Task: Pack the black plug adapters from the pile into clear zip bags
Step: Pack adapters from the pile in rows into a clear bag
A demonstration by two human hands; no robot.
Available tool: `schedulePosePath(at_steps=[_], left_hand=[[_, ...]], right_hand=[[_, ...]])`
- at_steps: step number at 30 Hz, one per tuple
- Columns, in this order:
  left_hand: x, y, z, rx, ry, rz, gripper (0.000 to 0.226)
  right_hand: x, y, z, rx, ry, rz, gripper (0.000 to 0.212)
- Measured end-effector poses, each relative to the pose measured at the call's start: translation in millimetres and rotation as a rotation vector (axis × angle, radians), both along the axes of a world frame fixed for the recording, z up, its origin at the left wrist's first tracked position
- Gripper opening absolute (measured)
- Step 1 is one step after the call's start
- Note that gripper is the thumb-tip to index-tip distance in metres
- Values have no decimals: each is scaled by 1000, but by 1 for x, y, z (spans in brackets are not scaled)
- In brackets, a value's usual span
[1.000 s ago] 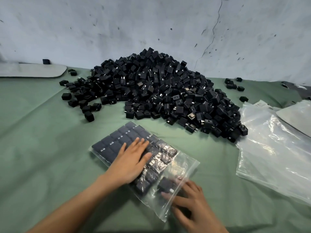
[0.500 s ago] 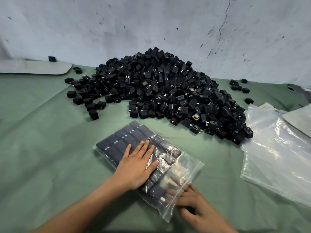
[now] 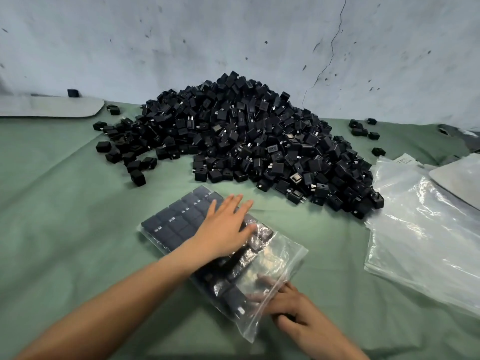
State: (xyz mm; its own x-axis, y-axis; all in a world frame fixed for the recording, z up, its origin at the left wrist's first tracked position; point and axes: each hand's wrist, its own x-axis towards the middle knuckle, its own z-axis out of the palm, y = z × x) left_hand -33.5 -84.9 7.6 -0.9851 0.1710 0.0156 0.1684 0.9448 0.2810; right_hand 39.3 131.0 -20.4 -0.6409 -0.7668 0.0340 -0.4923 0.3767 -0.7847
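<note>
Clear zip bag (image 3: 283, 255) is pressed flat.
Left grip (image 3: 223, 229) is laid open on it; right grip (image 3: 293, 310) is tucked inside, fingers straight.

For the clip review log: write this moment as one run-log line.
left hand: flat on zip bag | right hand: fingers inside bag mouth | adapters: rows in bag | pile: large, behind | spare bags: right

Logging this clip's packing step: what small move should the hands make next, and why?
Probably the right hand pushes the loose adapters snug against the packed rows: its fingers are inside the bag mouth, the left hand presses the rows flat, and that end looks unfilled.
</note>
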Motion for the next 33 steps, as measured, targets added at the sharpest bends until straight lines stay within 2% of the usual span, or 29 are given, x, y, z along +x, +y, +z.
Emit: schedulePosePath(at_steps=[3, 6, 8, 12, 17, 19, 21, 24, 26, 28, 30, 33], left_hand=[[-49, 18, 8, 50, 54, 2, 61], [-95, 30, 8, 45, 59, 44, 56], [-116, 37, 4, 66, -8, 45, 53], [-134, 43, -13, 27, -78, 51, 46], [-129, 43, -17, 271, 59, 116, 15], [-117, 46, -9, 417, 104, 122, 13], [-94, 51, 3, 658, 107, 120, 14], [-45, 55, 20, 1113, -60, 39, 25], [-11, 51, 25, 1263, -187, -24, 28], [17, 48, 26, 1294, -237, -42, 32], [38, 46, 26, 1259, -199, -11, 32], [56, 45, 24, 1280, -122, 3, 28]], right_hand=[[-3, 6, 0, -218, -170, -156, 41], [-11, 19, -10, -672, -434, -450, 26], [-15, 23, -19, -829, -555, -574, 25], [-14, 20, -32, -604, -329, -576, 26], [-17, 23, -31, -733, -463, -644, 23], [-17, 21, -29, -770, -491, -642, 27], [-16, 21, -26, -819, -517, -640, 29], [-11, 20, -15, -891, -555, -662, 21], [-6, 17, -9, -840, -415, -753, 27], [-2, 5, 1, -812, -238, -844, 28], [3, -12, 15, -829, -112, -863, 25], [8, -30, 30, -771, -12, -798, 35]])
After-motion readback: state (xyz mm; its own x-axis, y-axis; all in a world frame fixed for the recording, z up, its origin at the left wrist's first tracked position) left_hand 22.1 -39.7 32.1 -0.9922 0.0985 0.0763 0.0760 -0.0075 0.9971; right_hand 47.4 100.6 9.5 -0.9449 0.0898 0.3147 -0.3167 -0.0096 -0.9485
